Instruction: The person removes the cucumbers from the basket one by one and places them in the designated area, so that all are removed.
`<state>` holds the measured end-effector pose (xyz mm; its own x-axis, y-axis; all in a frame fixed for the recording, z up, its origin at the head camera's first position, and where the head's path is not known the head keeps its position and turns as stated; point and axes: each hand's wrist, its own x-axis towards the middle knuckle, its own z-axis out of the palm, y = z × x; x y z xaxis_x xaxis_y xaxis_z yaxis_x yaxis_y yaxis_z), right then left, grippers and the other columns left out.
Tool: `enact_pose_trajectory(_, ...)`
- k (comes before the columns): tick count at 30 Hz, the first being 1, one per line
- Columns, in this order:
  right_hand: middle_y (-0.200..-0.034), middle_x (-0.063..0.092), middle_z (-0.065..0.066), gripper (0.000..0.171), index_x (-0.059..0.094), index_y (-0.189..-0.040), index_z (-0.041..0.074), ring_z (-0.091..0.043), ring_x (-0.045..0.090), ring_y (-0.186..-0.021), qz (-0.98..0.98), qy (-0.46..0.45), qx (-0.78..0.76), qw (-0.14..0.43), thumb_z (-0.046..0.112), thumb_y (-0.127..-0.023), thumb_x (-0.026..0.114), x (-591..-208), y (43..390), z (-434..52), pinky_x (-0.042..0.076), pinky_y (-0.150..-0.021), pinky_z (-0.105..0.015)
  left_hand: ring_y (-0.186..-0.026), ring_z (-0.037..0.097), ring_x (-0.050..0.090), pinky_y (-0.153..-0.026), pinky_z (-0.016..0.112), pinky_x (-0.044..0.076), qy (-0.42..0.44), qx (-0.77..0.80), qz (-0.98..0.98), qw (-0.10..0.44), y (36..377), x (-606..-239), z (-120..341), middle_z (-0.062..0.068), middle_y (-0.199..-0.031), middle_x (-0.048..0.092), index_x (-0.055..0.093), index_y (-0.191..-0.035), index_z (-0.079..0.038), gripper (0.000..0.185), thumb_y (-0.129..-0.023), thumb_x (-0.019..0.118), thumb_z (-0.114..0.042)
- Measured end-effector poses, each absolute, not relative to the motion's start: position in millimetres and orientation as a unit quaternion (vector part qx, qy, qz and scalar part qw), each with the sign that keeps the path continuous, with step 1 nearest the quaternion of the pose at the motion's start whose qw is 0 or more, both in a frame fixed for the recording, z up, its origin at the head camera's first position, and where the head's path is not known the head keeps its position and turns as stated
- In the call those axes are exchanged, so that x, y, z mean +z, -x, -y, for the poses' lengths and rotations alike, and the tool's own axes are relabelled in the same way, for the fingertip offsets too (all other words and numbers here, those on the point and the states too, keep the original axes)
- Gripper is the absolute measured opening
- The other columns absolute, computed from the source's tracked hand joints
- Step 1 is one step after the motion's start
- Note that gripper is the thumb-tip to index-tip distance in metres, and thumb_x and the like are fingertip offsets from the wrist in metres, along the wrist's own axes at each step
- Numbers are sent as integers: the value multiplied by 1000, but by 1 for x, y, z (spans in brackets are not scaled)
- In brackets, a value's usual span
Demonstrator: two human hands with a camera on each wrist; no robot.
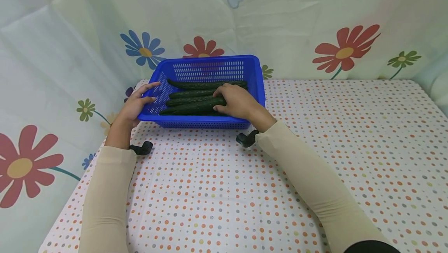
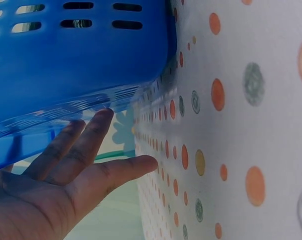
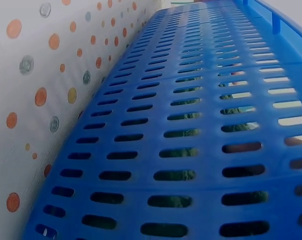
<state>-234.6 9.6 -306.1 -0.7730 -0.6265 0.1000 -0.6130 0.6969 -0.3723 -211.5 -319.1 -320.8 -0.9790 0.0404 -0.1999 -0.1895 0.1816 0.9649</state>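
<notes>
A blue slotted plastic basket (image 1: 253, 78) stands at the back of the dotted table, holding several dark green cucumbers (image 1: 189, 94) laid lengthwise. My left hand (image 1: 147, 93) touches the basket's left end with its thumb along the rim. In the left wrist view its fingers (image 2: 93, 137) are straight against the basket's outer wall (image 2: 66, 65). My right hand (image 1: 220, 98) reaches over the near rim, fingers and thumb curled round the nearest cucumber (image 1: 182, 108). The right wrist view shows only the basket's slotted wall (image 3: 191, 125), green visible through the slots.
The table is covered by a white cloth with coloured dots (image 1: 315, 136). A floral curtain (image 1: 343, 47) hangs close behind the basket and along the left side. The table's left edge (image 1: 70, 202) runs beside my left forearm.
</notes>
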Motion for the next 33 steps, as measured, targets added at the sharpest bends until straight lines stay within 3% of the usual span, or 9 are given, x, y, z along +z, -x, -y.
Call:
enact_pose_trajectory(23, -99, 63, 1, 33, 65, -105, 20, -15, 55, -85, -903, 364, -201, -104, 33, -76, 73, -309, 229, -9, 49, -78, -32, -124, 37, 41, -73, 33, 57, 59, 635, -765, 88, 214, -326, 320, 4, -152, 18, 43, -133, -40, 45, -96, 42, -15)
enact_pose_trajectory(33, -98, 65, 1, 30, 66, -104, 19, -15, 58, -85, -891, 380, -202, -140, 33, -78, 71, -311, 230, -9, 49, -76, -32, -126, 35, 38, -72, 29, 56, 56, 629, -771, 83, 214, -326, 320, 4, -152, 18, 42, -135, -38, 46, -96, 42, -14)
